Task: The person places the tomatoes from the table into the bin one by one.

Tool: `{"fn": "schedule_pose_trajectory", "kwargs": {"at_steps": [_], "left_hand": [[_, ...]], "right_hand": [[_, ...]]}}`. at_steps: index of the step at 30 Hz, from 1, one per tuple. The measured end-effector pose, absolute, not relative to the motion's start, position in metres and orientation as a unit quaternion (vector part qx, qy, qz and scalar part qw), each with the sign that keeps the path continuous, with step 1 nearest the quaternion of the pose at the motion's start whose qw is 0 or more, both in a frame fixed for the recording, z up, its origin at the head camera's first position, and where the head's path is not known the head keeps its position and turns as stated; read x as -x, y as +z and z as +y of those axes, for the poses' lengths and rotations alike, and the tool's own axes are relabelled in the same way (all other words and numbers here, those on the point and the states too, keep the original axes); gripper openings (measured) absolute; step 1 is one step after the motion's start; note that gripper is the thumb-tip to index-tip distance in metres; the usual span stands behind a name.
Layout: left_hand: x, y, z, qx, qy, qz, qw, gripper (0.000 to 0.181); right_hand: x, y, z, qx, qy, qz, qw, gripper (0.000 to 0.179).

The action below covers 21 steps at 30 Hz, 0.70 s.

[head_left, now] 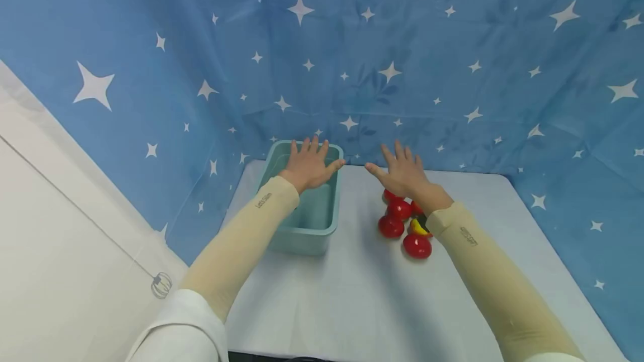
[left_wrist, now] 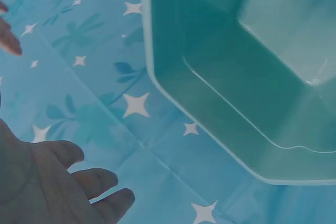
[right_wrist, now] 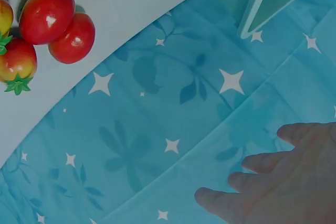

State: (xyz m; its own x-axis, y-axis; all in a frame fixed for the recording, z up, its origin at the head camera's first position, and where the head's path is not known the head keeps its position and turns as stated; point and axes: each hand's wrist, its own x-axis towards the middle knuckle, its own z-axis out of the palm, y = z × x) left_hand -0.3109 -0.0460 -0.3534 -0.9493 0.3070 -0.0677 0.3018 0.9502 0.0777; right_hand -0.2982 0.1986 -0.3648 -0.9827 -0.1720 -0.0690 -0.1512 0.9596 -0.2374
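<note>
Fingers spread and nothing held, my left hand is raised over the teal plastic bin. The bin's inside, as far as it shows, holds nothing I can make out. My right hand hovers with spread fingers above the far end of a pile of red tomatoes, touching none that I can see. In the right wrist view, some of the pile is yellow-red fruit with green leafy caps. The right hand and forearm partly cover the pile in the head view.
A white-topped table carries the bin and the fruit. Blue star-patterned cloth hangs behind and at both sides. To the left is a pale surface with a small whisk-like drawing on it.
</note>
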Motion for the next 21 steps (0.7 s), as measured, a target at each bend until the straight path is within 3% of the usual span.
{"fn": "schedule_pose_trajectory", "kwargs": {"at_steps": [12,21], "left_hand": [[0.270,-0.356,-0.072,-0.183,0.046,0.980,0.067,0.082],[0.202,-0.415,-0.104,-0.193,0.113,0.974,0.019,0.067]], "right_hand": [[0.282,-0.390,0.228,0.096,-0.157,0.983,0.003,0.088],[0.255,-0.435,0.273,0.046,-0.188,0.981,0.005,0.085]]}}
